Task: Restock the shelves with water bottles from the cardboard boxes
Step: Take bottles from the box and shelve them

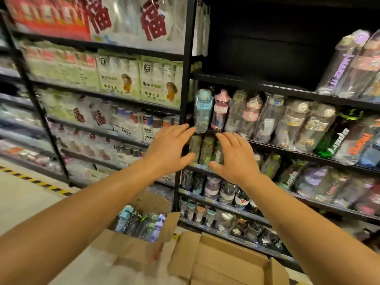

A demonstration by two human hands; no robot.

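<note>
A blue-capped water bottle (202, 112) in clear wrap stands at the left end of a black shelf (287, 148), beside a pink-capped bottle (221, 112). My left hand (167, 148) reaches toward it with fingers spread, fingertips just left of its base. My right hand (234, 157) is stretched out below it, fingers straight, in front of the dark green bottles (206, 150) one shelf down. Neither hand holds anything. An open cardboard box (144, 241) near the floor holds several wrapped bottles (139, 222).
A second open cardboard box (222, 262) lies in front of me. Black shelving on the right carries rows of wrapped bottles (298, 122). A black upright post (186, 99) divides it from the left rack of packaged goods (123, 79). Yellow-black floor tape (33, 181) runs at left.
</note>
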